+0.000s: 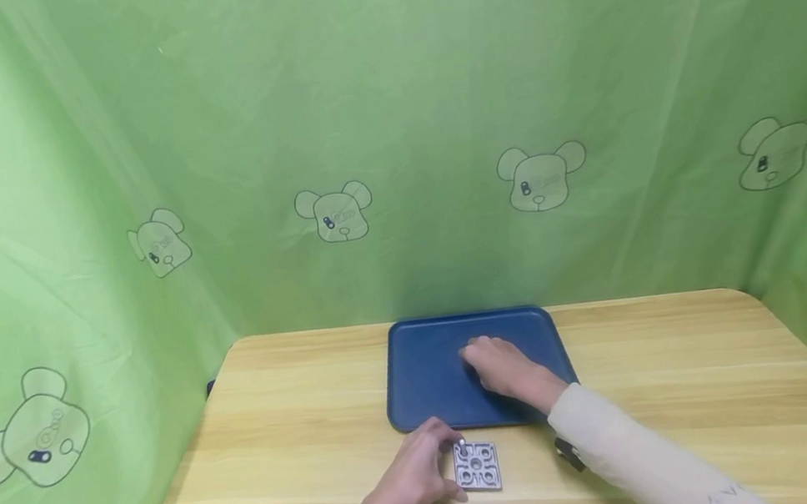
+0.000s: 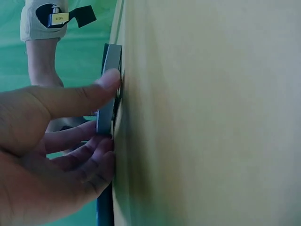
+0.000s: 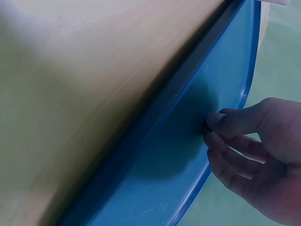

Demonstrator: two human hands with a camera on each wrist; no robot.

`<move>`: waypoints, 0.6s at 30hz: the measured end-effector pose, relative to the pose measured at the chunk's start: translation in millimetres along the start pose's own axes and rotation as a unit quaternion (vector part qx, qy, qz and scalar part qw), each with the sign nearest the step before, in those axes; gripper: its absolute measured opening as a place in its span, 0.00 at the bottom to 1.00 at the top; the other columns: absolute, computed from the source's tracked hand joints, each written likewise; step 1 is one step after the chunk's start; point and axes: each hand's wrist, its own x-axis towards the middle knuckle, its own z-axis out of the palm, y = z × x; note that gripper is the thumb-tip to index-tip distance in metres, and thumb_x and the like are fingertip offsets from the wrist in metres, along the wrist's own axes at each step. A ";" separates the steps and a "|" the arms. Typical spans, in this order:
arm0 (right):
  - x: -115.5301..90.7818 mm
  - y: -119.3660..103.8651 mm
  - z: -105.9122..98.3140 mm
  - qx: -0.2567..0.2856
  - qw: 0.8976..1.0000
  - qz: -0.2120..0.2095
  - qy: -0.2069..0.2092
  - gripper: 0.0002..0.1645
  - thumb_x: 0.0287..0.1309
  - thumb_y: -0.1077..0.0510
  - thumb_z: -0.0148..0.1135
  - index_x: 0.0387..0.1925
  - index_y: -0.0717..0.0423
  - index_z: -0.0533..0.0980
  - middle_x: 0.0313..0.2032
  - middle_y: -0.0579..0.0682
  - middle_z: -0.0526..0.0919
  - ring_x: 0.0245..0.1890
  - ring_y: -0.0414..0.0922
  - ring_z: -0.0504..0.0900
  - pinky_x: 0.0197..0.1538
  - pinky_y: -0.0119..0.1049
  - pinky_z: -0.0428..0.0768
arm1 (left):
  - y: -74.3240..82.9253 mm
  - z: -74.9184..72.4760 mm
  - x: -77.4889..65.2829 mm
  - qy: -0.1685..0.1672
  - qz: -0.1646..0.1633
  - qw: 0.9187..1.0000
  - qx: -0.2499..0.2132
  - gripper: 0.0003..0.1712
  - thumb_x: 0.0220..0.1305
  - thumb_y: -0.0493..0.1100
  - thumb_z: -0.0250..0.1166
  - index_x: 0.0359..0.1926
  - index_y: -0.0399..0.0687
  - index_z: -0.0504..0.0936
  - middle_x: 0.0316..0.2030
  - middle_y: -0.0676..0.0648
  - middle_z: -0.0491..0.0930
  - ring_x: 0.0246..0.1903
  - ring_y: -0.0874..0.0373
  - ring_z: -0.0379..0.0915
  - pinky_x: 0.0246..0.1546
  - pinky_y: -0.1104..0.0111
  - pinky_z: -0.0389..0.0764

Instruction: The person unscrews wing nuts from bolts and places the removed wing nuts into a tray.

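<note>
On the table lies a square grey metal plate (image 1: 479, 478) with raised ridges and round holes, just in front of the blue tray (image 1: 419, 380). My left hand (image 1: 417, 470) grips it from the left, thumb at the near edge and fingers at the far edge. A small bright peg (image 1: 462, 445) stands at its far left corner hole. Over the tray is my right hand (image 1: 501, 366), seen from above. In the right wrist view its thumb and forefinger pinch a small dark piece (image 3: 206, 128) close over the tray floor; most of that piece is hidden by the fingertips.
The wooden table (image 1: 303, 416) carries the tray near its back edge. A green curtain (image 1: 424, 115) with bear-head outlines surrounds the table behind and at both sides. A dark device (image 1: 569, 453) is strapped at my right wrist.
</note>
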 end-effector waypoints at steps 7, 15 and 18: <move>-0.3 3.3 4.2 0.005 1.000 -0.007 0.002 0.12 0.49 0.77 0.64 0.29 0.59 0.79 0.25 0.52 0.77 0.24 0.48 0.77 0.26 0.42 0.83 | -1.1 0.7 1.7 0.003 -0.005 1.000 0.003 0.40 0.32 0.42 0.88 0.53 0.44 0.85 0.43 0.58 0.78 0.43 0.65 0.74 0.50 0.73 0.81; -8.2 8.0 6.3 0.002 1.000 0.006 0.000 0.12 0.56 0.69 0.71 0.43 0.61 0.83 0.35 0.54 0.83 0.34 0.50 0.83 0.37 0.41 0.89 | -1.0 2.0 2.8 -0.001 0.001 1.000 0.022 0.42 0.30 0.44 0.89 0.53 0.42 0.84 0.43 0.56 0.78 0.41 0.65 0.73 0.48 0.76 0.81; -14.8 9.4 4.0 0.003 1.000 0.009 0.007 0.16 0.56 0.65 0.73 0.47 0.61 0.82 0.38 0.56 0.84 0.37 0.52 0.84 0.40 0.44 0.90 | -0.7 -1.5 1.9 -0.006 0.000 1.000 0.012 0.43 0.30 0.44 0.89 0.55 0.42 0.84 0.44 0.55 0.79 0.43 0.64 0.74 0.49 0.75 0.82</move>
